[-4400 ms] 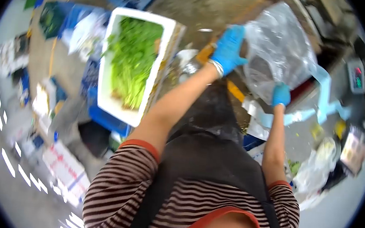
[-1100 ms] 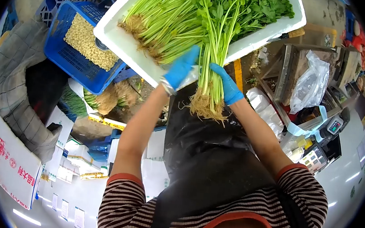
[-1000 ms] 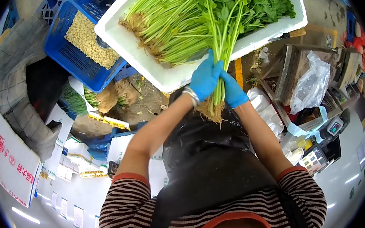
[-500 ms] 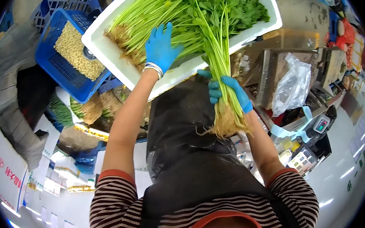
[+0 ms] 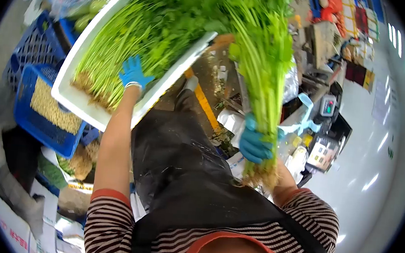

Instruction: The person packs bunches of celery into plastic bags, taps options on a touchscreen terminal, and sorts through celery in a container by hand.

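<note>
My right hand (image 5: 254, 142), in a blue glove, is wrapped round the lower stalks of a bunch of Chinese celery (image 5: 265, 88). The bunch stands nearly upright to the right of the box, leaves at the top, pale roots just below my fist. My left hand (image 5: 135, 73), gloved in blue too, lies with fingers spread on the celery stalks (image 5: 104, 57) in a white foam box (image 5: 67, 97). Those stalks have their roots toward the lower left and their leaves toward the upper right.
Left of the box stands a blue basket (image 5: 45, 132) of pale beans or kernels (image 5: 51, 107). At the right are a scale with a lit display (image 5: 328, 106) and a light-blue bag (image 5: 303, 118). Celery leaves hide part of the box's far side.
My right hand has lifted the celery bunch away from the box, to the right, and turned it more upright. My left hand still rests on the celery in the box. The whole view has shifted.
</note>
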The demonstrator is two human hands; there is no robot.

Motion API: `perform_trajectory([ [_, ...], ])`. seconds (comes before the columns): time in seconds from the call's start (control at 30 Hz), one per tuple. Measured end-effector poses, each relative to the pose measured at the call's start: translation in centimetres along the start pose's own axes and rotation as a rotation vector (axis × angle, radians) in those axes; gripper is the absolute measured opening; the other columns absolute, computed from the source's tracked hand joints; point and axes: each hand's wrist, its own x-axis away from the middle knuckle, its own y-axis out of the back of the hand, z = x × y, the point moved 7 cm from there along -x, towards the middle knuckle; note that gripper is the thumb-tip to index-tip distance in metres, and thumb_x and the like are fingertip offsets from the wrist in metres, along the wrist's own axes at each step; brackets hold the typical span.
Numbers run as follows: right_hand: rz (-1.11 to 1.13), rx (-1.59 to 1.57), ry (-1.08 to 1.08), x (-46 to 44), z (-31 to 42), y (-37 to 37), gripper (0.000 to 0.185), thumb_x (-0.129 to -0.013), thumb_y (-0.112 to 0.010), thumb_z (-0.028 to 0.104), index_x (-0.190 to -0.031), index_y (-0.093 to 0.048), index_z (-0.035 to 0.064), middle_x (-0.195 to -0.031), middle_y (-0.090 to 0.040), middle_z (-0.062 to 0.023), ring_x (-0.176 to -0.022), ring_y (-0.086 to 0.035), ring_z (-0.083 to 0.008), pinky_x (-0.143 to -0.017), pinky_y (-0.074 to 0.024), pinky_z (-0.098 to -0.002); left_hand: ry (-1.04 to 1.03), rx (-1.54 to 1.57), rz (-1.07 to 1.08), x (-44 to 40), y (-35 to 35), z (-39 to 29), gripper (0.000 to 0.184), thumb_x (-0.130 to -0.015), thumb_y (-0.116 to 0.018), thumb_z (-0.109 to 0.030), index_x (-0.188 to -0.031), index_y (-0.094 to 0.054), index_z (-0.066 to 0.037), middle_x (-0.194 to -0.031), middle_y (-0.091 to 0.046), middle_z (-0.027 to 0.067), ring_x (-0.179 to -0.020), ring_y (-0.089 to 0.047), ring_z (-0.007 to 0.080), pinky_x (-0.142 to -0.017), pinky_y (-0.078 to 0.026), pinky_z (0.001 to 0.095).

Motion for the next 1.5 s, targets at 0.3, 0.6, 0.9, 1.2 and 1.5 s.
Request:
perform_trajectory([
  [0.3, -0.237, -0.310, -0.036, -5.5, -5.6, 8.6, 0.084, -0.084, -0.068, 0.042, -0.148, -0.032, 0.0007, -0.081, -0.045, 0.0033, -0.061, -0.043, -0.0073, -0.061, -0.0410, -0.0237, -0.260, 1.901, 0.783, 14.0, 5.4, -15.7, 0.067, -0.098, -0.047, -0.049, -0.142, -0.043, 0.002, -0.128, -0.059, 0.0141, -0.114, -0.059, 0.0225, -0.096, -0.049, 0.0306],
  [0.6, -0.312, 0.052, -0.162, 1.9, -0.3, 15.5, 0.059, -0.097, -0.054, 0.045, -0.136, -0.050, 0.0015, -0.123, -0.063, -0.0135, -0.100, -0.065, -0.0200, -0.092, -0.0524, -0.0344, -0.031, 1.714, 0.779, 13.2, 0.8, -22.5, 0.047, -0.092, -0.066, -0.020, -0.133, -0.055, 0.000, -0.107, -0.066, 0.0092, -0.099, -0.064, 0.0188, -0.088, -0.054, 0.0324],
  [0.9, -0.687, 1.107, 0.135, 8.9, 9.1, 19.1, 0.054, -0.072, -0.083, 0.032, -0.113, -0.063, 0.0037, -0.099, -0.071, -0.0128, -0.086, -0.067, -0.0215, -0.081, -0.0532, -0.0343, -0.064, 1.552, 0.335, 13.0, 0.5, -34.0, 0.044, -0.092, -0.063, -0.016, -0.132, -0.053, 0.000, -0.118, -0.063, 0.0108, -0.108, -0.059, 0.0187, -0.093, -0.048, 0.0334],
  [1.2, -0.976, 1.652, 0.270, 19.8, 19.6, 16.1, 0.054, -0.069, -0.078, 0.023, -0.118, -0.058, 0.0130, -0.094, -0.068, -0.0143, -0.087, -0.065, -0.0362, -0.074, -0.0520, -0.0456, -0.963, 0.401, 0.094, 6.8, -0.6, -46.1, 0.109, -0.067, -0.085, -0.026, -0.153, -0.022, -0.005, -0.150, -0.034, 0.0202, -0.136, -0.039, 0.0347, -0.111, -0.034, 0.0443],
  [1.5, -1.139, 1.929, 0.782, 23.5, 26.3, 24.2, 0.028, -0.082, -0.061, 0.010, -0.111, -0.060, 0.0124, -0.086, -0.065, -0.0108, -0.077, -0.066, -0.0322, -0.063, -0.0515, -0.0432, -0.814, 0.540, 0.367, -9.6, -12.0, -67.5, 0.062, -0.085, -0.071, -0.032, -0.136, -0.050, -0.003, -0.127, -0.058, 0.0184, -0.110, -0.059, 0.0334, -0.095, -0.048, 0.0435],
])
